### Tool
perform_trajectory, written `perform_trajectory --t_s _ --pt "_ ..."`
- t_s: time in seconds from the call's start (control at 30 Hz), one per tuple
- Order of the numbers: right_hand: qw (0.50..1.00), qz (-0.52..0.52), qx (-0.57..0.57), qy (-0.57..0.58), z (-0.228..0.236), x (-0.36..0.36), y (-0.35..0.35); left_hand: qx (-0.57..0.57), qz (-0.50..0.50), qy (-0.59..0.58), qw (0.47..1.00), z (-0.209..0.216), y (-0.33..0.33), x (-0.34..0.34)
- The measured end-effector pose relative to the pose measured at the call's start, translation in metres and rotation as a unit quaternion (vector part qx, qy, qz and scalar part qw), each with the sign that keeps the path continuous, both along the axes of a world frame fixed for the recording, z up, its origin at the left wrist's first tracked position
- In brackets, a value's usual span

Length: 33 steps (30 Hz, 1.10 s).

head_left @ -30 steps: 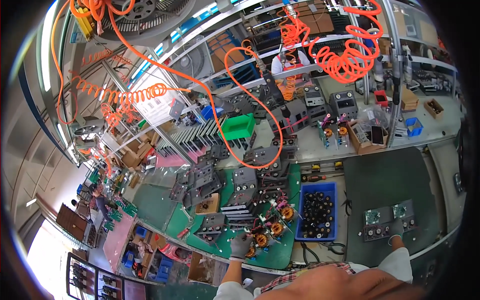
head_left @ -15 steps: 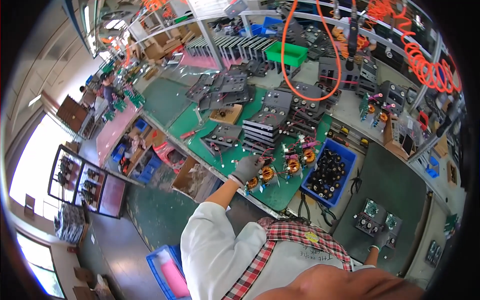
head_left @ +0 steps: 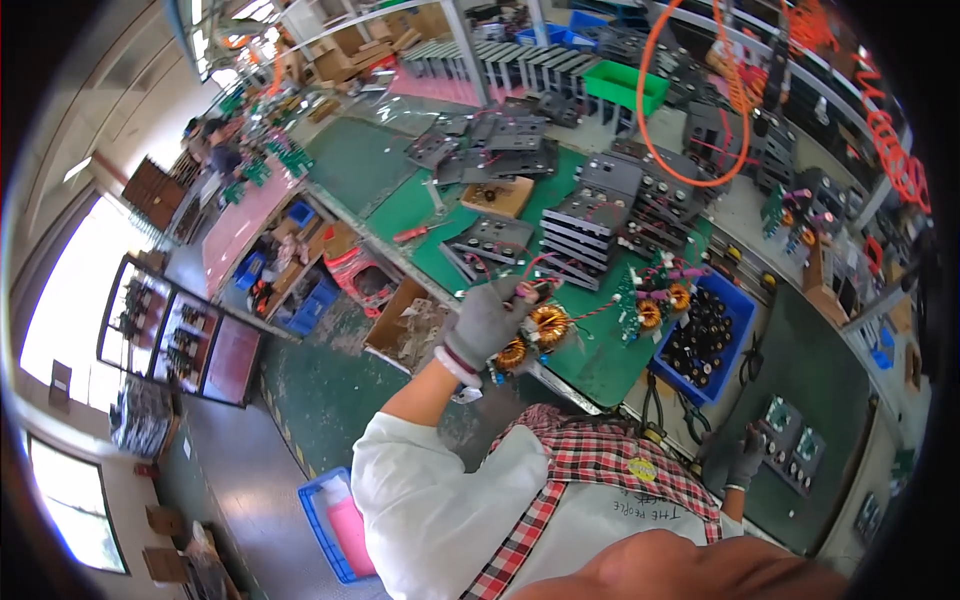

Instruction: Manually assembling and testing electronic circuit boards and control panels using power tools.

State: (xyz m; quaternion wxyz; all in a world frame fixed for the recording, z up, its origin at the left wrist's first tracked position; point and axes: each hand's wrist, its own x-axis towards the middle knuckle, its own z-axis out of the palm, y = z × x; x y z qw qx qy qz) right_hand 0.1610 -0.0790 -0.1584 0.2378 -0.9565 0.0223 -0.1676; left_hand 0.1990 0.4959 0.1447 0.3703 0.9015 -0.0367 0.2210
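Green-floored workshop space falls away at left, beside a long worktop faced in smooth green sheeting, with a dark green mat at its right end. Across the middle stands a tall stack of dark grey plastic housings; right of it sits a blue rectangular plastic bin filled with small black round parts. On the mat lies one dark grey housing carrying two small green boards, and the grey-gloved right hand is at its left side, fingers partly curled; I cannot tell whether it grips anything. The grey-gloved left hand is closed on a circuit board with two copper-wound ring coils, at the worktop's near edge; whether the board is lifted clear is hard to judge. Half a second ago this pair of coils sat close beside the other coil-bearing circuit boards; now a clear gap separates them, which suggests this board has been singled out for handling. One twisted red-and-dark wire lead crosses that gap, and could plausibly snag. Smaller still, a red-handled screwdriver lies farther left.
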Motion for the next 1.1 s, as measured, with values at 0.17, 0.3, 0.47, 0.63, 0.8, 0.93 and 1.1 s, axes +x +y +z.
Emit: perform_trajectory --t_s 0.17,0.3,0.47,0.63,0.8,0.93,1.1 --pt "0.990 -0.101 0.103 -0.009 0.024 -0.036 -0.013 -0.127 -0.027 0.079 0.988 0.042 0.000 0.015" --pt "0.984 -0.132 0.108 -0.044 0.060 -0.046 -0.008 -0.070 -0.062 0.008 0.996 0.062 0.002 0.040" --pt "0.989 -0.141 0.037 0.015 0.088 -0.077 -0.017 -0.023 -0.131 0.030 0.991 0.087 -0.038 0.076" --pt "0.982 -0.182 0.053 0.009 0.064 -0.082 -0.047 -0.073 -0.164 -0.043 0.983 0.127 -0.089 0.106" --pt "0.968 -0.242 0.067 -0.022 0.071 -0.052 -0.057 -0.064 -0.298 0.021 0.952 0.155 -0.191 0.123" --pt "0.957 -0.288 0.038 0.003 0.086 -0.043 -0.075 0.009 -0.363 0.105 0.926 0.152 -0.299 0.150" --pt "0.950 -0.303 0.009 -0.075 0.061 -0.056 -0.083 0.088 -0.546 0.132 0.823 0.090 -0.458 0.191"
